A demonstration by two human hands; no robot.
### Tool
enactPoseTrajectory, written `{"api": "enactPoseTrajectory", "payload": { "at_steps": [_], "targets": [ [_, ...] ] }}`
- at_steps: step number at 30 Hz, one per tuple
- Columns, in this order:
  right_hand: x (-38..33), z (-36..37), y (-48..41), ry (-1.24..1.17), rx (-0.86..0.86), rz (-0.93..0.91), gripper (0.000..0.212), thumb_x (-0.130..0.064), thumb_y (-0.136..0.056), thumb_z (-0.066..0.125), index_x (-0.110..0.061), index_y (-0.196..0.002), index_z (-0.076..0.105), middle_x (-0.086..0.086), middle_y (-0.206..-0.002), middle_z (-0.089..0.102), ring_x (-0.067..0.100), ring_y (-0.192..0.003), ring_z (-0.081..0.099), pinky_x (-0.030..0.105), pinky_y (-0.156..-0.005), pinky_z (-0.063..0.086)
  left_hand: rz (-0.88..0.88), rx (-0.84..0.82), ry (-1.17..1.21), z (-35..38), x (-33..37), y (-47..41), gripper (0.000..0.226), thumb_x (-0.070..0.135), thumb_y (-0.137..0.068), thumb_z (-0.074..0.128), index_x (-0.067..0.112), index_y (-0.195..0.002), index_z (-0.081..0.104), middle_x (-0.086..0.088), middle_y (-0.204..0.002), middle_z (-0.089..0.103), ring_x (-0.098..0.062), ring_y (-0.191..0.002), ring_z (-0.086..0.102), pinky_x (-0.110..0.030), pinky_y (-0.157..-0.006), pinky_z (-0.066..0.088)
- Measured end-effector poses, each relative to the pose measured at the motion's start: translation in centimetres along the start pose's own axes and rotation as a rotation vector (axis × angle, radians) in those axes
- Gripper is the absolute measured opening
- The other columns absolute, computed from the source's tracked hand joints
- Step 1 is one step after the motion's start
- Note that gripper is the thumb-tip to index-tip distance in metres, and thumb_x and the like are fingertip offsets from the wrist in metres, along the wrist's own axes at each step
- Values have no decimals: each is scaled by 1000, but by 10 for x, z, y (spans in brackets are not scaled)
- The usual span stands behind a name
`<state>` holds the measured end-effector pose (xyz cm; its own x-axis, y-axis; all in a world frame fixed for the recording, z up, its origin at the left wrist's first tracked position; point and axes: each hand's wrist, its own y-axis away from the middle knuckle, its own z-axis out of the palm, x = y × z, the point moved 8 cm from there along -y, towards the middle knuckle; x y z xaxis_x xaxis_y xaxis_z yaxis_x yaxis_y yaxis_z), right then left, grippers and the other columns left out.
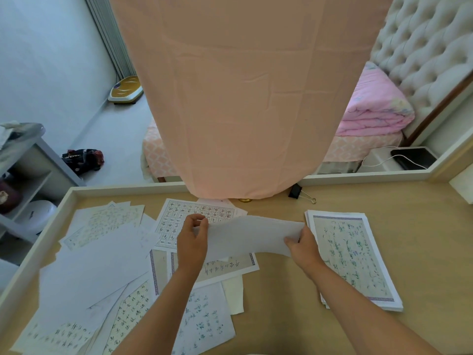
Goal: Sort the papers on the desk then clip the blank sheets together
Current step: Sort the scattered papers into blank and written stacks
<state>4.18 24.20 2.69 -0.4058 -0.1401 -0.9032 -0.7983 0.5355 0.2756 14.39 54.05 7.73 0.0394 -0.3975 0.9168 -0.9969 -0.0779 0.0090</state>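
While left hand [192, 239] and right hand [304, 246] pinch blank sheet [249, 234], written stack [354, 260] beside.

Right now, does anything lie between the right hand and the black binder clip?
Nothing visible does: only bare desk separates the right hand from the binder clip. That hand, though, holds the blank sheet with the left hand.
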Motion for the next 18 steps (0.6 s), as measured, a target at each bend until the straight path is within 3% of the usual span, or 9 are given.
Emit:
{"api": "enactPoseTrajectory", "payload": {
  "at_steps": [3,5,7,10,12,14,16,18],
  "targets": [
    [-4,-1,-2,28,7,-10,19,-6,-94,57,-19,-108,52,-4,-101,59,18,-98,57,19,-68,42,331,-68,-436,5,24,-14,11,34,-94,59,27,-99,66,13,-89,71,-11,-84,67,-32,-82,50],
    [-9,-1,-2,55,10,-32,15,-9,-95,57,-18,-105,53,-2,-102,61,19,-99,59,25,-72,46,495,-209,-702,26,41,-16,27,50,-91,55,30,-105,67,12,-92,73,-12,-86,67,-37,-96,42],
    [-18,4,1,97,-4,-75,11,-10,-95,56,-17,-102,54,-1,-101,62,19,-98,60,33,-79,50,634,-361,-892,53,57,-7,38,57,-86,53,32,-112,65,11,-99,73,-14,-93,66,-37,-101,39],
    [-41,14,11,133,-57,-193,12,-8,-95,54,-20,-93,55,-7,-93,61,10,-87,59,28,-73,48,721,-526,-806,85,75,10,22,38,-88,54,31,-108,59,10,-100,69,-17,-93,63,-31,-80,46],
    [-61,17,18,148,-72,-289,19,-7,-95,53,-24,-87,55,-10,-87,60,3,-78,54,22,-67,44,740,-551,-767,93,78,13,14,28,-91,50,30,-103,57,10,-96,66,-18,-89,62,-31,-67,47],
    [-74,12,23,168,-53,-328,22,-9,-95,54,-29,-86,55,-13,-86,60,-2,-77,54,15,-64,42,748,-528,-742,91,77,9,14,27,-93,50,30,-104,58,9,-94,66,-17,-85,62,-30,-65,47],
    [-78,0,24,174,5,-319,24,-11,-93,58,-35,-92,55,-17,-92,60,-5,-84,54,14,-70,42,720,-514,-681,83,79,4,13,29,-93,53,28,-103,61,9,-90,67,-17,-82,63,-27,-63,44],
    [-71,-16,22,151,118,-261,35,-14,-88,67,-32,-115,55,-16,-116,58,-1,-104,52,22,-89,45,658,-498,-586,70,78,-5,14,30,-91,57,28,-103,65,10,-85,67,-16,-81,63,-27,-65,44]
  ]
}}
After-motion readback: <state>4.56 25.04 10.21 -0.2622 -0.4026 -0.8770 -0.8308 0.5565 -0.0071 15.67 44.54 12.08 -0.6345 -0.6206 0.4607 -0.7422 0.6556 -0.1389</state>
